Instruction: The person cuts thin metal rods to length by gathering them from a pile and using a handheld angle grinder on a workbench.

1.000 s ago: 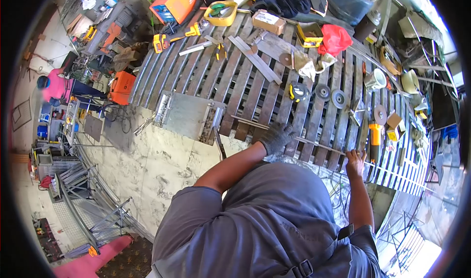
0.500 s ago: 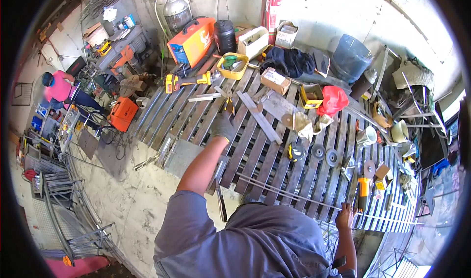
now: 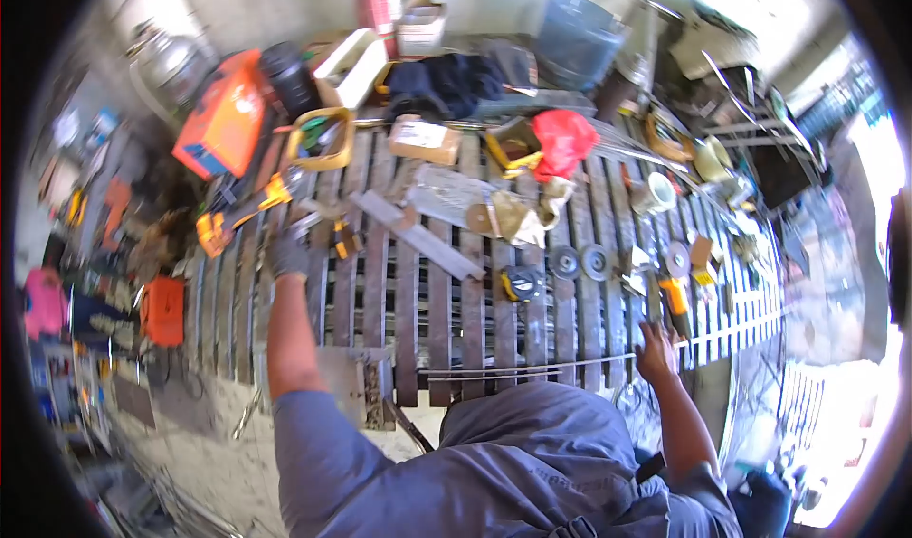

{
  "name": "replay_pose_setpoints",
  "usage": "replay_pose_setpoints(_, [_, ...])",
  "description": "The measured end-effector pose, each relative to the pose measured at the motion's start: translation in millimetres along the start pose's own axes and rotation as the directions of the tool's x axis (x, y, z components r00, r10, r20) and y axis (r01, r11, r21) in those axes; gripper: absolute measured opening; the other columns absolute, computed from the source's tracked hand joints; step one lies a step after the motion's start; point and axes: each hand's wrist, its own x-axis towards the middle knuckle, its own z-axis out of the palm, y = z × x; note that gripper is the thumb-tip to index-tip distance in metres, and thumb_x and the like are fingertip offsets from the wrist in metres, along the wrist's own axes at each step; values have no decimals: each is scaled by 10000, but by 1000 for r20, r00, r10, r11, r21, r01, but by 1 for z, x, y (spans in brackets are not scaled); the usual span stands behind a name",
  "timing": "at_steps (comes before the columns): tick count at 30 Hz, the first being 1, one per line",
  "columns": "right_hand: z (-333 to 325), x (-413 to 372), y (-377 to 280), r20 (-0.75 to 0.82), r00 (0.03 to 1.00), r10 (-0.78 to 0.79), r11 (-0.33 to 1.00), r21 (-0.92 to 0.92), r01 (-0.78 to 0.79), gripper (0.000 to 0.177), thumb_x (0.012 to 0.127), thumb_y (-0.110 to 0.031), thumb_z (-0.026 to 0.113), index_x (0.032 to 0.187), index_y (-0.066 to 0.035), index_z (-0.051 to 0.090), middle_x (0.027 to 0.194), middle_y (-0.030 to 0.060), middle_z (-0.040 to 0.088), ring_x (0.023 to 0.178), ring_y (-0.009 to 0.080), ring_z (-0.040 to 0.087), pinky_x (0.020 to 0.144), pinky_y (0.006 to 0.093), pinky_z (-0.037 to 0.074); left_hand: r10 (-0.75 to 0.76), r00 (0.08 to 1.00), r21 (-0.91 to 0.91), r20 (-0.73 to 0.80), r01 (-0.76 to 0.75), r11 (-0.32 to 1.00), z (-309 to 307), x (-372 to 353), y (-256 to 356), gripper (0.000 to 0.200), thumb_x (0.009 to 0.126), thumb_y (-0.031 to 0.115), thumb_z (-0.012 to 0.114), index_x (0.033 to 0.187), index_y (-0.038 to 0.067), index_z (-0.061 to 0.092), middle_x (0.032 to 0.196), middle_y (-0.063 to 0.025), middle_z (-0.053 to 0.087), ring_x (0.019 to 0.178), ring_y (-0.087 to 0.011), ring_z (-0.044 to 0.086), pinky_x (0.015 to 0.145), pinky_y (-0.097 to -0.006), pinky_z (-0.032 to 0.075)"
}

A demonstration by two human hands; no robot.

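My left hand [image 3: 286, 254], in a dark grey glove, reaches over the slatted metal bench [image 3: 438, 329] at the left. Its fingers are smeared by motion, close to a short light metal piece [image 3: 306, 223]. Just right of it lies a hand tool with yellow-and-black handles [image 3: 341, 240], probably pliers. A flat metal bar [image 3: 418, 236] slants across the slats beyond. At the front edge, my bare right hand [image 3: 657, 351] is closed around a long thin metal rod [image 3: 541, 371]. An angle grinder with a yellow body [image 3: 675, 296] lies just beyond that hand.
A tape measure [image 3: 522, 283] and grinding discs [image 3: 594, 262] lie mid-bench. Behind are a cardboard box [image 3: 424, 141], a yellow tub [image 3: 323, 139], a red bag [image 3: 564, 144] and an orange welding machine [image 3: 223, 120]. A person in pink [image 3: 46, 302] is at far left.
The view has swung right. My left hand has shifted left of the yellow-and-black-handled tool, which was at its fingertips. My right hand remains at the rod.
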Motion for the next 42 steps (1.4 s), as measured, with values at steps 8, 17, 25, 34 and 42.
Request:
replay_pose_setpoints(8, [16,27,-37,71,993,-94,995,18,93,571,938,-120,653,1496,-109,533,1363,162,597,1285,339,643,1259,662,190,152,979,100,136,-167,981,-2,1,-6,298,955,322,682,1102,67,730,1123,-228,710,1067,-416,698,920,-500,566])
replay_pose_setpoints(17, [39,0,2,26,998,-57,998,9,57,565,976,-145,663,1519,-132,509,1374,160,582,1264,340,657,1248,650,205,204,978,55,-34,-202,978,-84,-76,76,337,1086,306,579,1249,23,661,1133,-161,678,983,-329,673,854,-439,554])
replay_pose_setpoints(25, [58,-43,7,-22,998,-50,993,110,52,564,936,-109,636,1494,-127,556,1362,176,595,1270,340,643,1230,638,243,-122,827,-823,549,560,97,-38,-215,176,296,1109,355,591,1057,97,726,839,4,652,764,-94,588,686,-272,500])
replay_pose_setpoints(34, [2,-42,-63,-69,903,-425,618,707,344,476,943,-333,765,1321,-57,679,1291,244,691,1176,409,683,995,479,547,705,707,-750,-49,-492,441,-150,-329,392,211,1041,272,643,983,93,738,832,-100,703,746,-278,696,668,-405,533])
replay_pose_setpoints(42, [17,-78,-89,230,746,-625,601,752,272,318,947,-314,751,1040,-10,738,1007,223,765,979,423,737,875,499,578,744,542,-257,390,-712,654,-168,-398,426,177,961,286,648,975,171,781,929,-68,740,936,-279,698,946,-493,473])
